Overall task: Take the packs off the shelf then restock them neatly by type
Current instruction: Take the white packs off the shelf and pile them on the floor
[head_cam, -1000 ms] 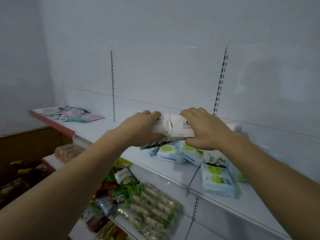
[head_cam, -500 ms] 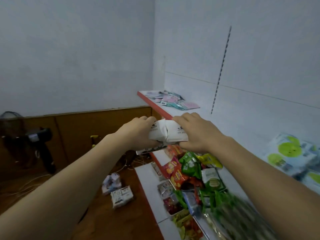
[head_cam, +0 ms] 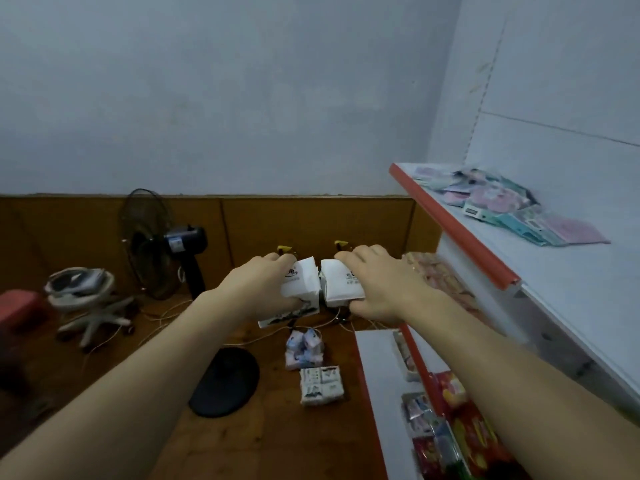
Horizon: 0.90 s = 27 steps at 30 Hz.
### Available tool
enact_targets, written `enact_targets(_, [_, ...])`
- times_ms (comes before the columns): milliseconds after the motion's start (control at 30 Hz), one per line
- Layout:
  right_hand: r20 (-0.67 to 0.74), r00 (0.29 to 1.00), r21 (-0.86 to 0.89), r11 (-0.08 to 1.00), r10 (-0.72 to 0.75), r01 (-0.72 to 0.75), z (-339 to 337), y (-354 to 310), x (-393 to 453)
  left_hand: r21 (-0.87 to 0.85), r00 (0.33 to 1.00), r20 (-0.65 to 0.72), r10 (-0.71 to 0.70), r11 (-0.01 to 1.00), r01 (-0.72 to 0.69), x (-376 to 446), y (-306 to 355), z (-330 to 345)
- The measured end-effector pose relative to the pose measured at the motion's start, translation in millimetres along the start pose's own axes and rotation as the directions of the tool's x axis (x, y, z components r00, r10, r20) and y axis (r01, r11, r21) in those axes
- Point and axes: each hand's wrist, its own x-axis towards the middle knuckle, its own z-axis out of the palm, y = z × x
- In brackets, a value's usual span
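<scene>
Both hands hold white tissue packs out in front of me, above the wooden floor. My left hand [head_cam: 258, 289] grips a small stack of white packs [head_cam: 300, 284], the lowest showing a dark ink print. My right hand [head_cam: 377, 284] grips another white pack [head_cam: 337, 284] beside them. On the floor below lie a bundle of blue-and-pink packs [head_cam: 304, 348] and a bundle of white ink-print packs [head_cam: 321, 384]. The white upper shelf [head_cam: 568, 268] at right carries a loose pile of pink and teal flat packs [head_cam: 512, 206].
A standing fan [head_cam: 162, 244] with a round black base [head_cam: 225, 381] stands on the floor to the left. A swivel chair [head_cam: 83, 299] and cables lie further left. Lower shelves [head_cam: 377, 393] at right carry colourful snack packs [head_cam: 457, 420].
I have turned left from the shelf toward the floor, carrying the white packs with both hands. The green-label packs on the shelf have left the view.
</scene>
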Motion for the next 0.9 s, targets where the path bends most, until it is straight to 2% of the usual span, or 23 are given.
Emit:
enact_targets(100, [0.023,0.999,0.032,0.998,-0.048,0.048,33.6,-5.2,59.8,-0.013,0.997,0.051,-0.058,0.998,0.058,30.3,-50.3,21.3])
enact_targets(233, [0.103,0.993,0.037,0.998,-0.057,0.053,84.1,-11.4,133.0,-0.021,0.994,0.094,-0.059,0.998,0.061,84.9,-112.4,56.2])
enact_targets(433, [0.214,0.976,0.079,0.995,0.04,-0.059,164.8,-2.7,232.7,-0.03,0.987,0.16,-0.033,0.999,0.038,171.7,-187.9,124.4])
enact_targets(567, [0.295,0.953,0.12,0.986,0.073,-0.113,236.3,9.1,281.1,-0.042,0.976,0.217,-0.027,0.998,0.037,216.1,-222.4,189.7])
enact_targets(900, [0.442,0.897,0.223,0.971,-0.018,-0.09,456.4,54.4,372.8,-0.04,0.928,0.371,-0.046,0.997,0.066,309.6,-270.7,394.4])
